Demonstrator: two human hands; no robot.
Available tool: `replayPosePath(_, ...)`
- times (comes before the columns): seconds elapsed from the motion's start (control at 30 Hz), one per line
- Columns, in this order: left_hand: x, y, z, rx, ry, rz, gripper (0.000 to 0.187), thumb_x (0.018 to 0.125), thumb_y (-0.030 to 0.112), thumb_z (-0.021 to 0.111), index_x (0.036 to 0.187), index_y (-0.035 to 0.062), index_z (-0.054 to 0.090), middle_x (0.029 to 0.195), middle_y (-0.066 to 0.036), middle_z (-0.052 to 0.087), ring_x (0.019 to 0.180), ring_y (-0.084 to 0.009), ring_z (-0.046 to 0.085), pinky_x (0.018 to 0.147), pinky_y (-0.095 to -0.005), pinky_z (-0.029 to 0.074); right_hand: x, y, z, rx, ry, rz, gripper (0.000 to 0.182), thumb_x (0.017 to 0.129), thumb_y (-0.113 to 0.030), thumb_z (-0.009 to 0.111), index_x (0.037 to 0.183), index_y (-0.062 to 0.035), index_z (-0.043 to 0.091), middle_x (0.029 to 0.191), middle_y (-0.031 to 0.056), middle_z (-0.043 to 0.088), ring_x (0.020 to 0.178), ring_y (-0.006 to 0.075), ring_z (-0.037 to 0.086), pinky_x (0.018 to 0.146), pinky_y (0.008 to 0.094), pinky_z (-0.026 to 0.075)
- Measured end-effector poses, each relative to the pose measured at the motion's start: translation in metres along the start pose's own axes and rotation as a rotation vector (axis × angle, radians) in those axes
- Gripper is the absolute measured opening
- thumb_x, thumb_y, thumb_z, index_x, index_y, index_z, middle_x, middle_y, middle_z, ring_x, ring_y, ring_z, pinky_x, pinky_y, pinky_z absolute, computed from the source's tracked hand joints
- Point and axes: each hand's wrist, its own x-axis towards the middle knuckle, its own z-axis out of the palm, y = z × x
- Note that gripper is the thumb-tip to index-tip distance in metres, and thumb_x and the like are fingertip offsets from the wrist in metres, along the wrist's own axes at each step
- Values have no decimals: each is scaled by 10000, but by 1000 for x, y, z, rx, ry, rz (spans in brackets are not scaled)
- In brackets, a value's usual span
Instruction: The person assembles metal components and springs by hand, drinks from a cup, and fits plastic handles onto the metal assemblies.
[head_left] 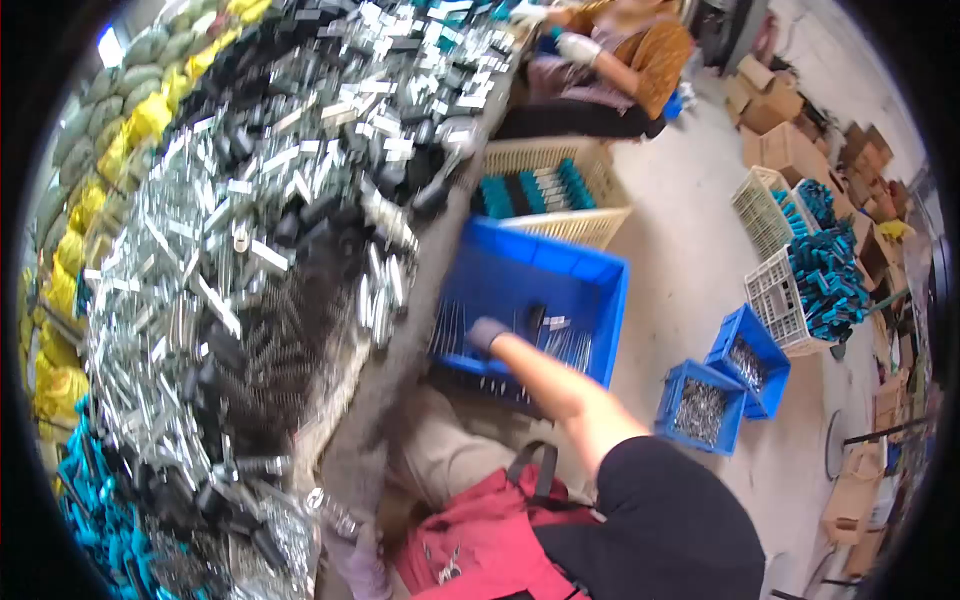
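Far left of the right hand, along the counter's (395, 395) outer edge: a row of yellow sacks (150, 115), some grey-green ones beyond. Heaped across the counter — bright metal strips (270, 255), black caps (320, 210), a dark tangle of coil springs (275, 350), likely dumped loose so any piece sits within easy reach. Near the bottom edge, a cluster of teal handles (85, 500), well left of the hand.

At bottom centre, a gloved left hand (350, 560) low against the counter's edge; too blurred to tell whether open or gripping. Beside it, a red bag (480, 545) on the lap.

Right arm stretched forward, right hand (487, 333) in a grey glove, plunged into the blue crate (590, 270); fingers curled down among thin metal rods (455, 335) lying along the crate floor — grip apparently narrow, though whether anything is actually pinched cannot be told. Crate set just under the counter's lip, presumably to keep the rods close.

Beyond the hand, a cream basket (590, 225) with teal handles stood in rows. Further up, a co-worker (640, 55) in an orange top, seated at the counter.

Right of the hand, on the floor (680, 250): two small blue bins (725, 385) of metal parts, white baskets (775, 295) piled with teal handles, then cardboard boxes (790, 140).
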Motion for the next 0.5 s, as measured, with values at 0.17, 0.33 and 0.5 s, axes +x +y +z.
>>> replayPosePath(0.17,27,-20,-23,503,292,582,448,796,159,630,1182,1,469,909,-58,546,817,-186,505,791,-332,434,40,-24,38,629,96,680,255,830,-186,525,966,-52,694,1092,191,617,1022,330,605,860,409,492)
replayPosePath(0.33,25,-28,-17,688,145,532,244,790,206,691,881,23,557,791,-105,576,737,-214,544,667,-322,450,42,-22,25,613,78,530,319,883,-200,442,1092,-76,650,1191,192,567,1109,343,556,907,467,460)
replayPosePath(0.5,31,-50,-35,797,138,513,459,810,272,668,1136,-6,501,950,-90,556,860,-190,515,799,-333,432,63,-18,54,584,123,514,319,815,-233,524,1035,-50,664,1124,215,596,1064,343,579,880,433,473)
